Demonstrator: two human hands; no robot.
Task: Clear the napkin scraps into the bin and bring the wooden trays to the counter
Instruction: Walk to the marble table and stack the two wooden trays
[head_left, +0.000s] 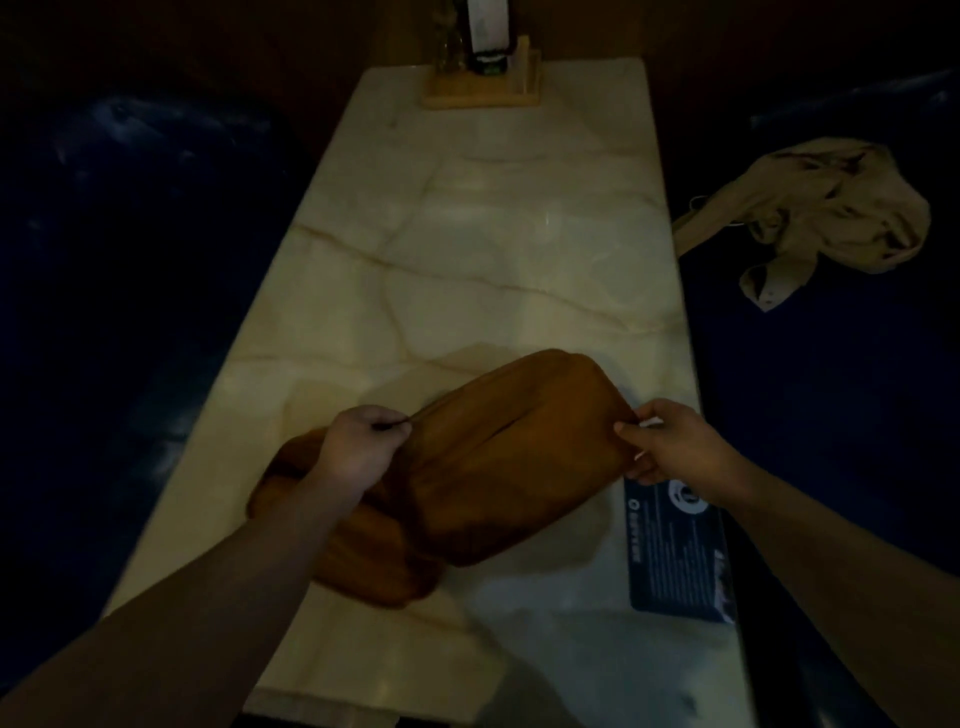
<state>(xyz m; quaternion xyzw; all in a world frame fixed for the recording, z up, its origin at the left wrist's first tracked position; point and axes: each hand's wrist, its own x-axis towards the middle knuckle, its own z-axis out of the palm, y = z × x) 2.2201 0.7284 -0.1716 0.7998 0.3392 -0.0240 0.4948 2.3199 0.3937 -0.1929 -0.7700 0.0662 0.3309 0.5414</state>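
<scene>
Head view, dim light. Left hand pinches the left edge of the upper wooden tray; right hand fingers are clamped on its right edge. That tray overlaps a lower tray, partly hidden under the left forearm. A dark card lies just below the right fingers, at the table's right edge. Beyond the fingers the marble table is open up to a wooden holder, top cut off. Crumpled beige cloth lies far right on the dark seat.
</scene>
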